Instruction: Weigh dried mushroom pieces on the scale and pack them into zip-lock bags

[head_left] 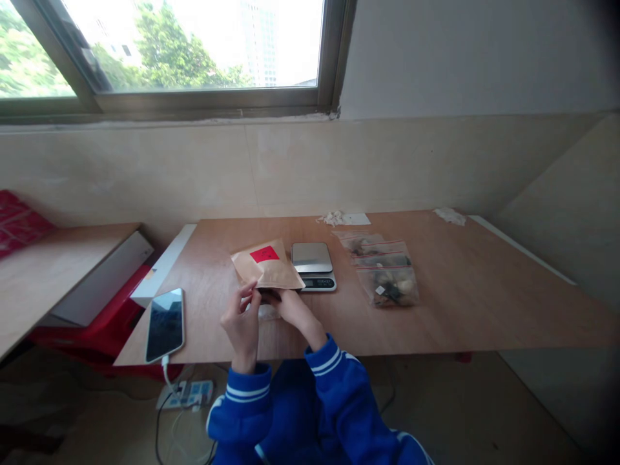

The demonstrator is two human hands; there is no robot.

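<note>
Apparently you're midway: filled zip bags (pixel 398 281) lie right of the scale (pixel 312 257), while just left of it your left fingers (pixel 255 298) pinch the paper bag (pixel 279 275), seemingly unfinished, your right hand (pixel 290 306) hiding its grip.

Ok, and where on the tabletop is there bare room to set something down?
The widest bare stretch of the tabletop lies right of the clear bags; a smaller one sits between the phone and paper packet. Mid-table is crowded: left hand, right hand, packet, scale.
</note>
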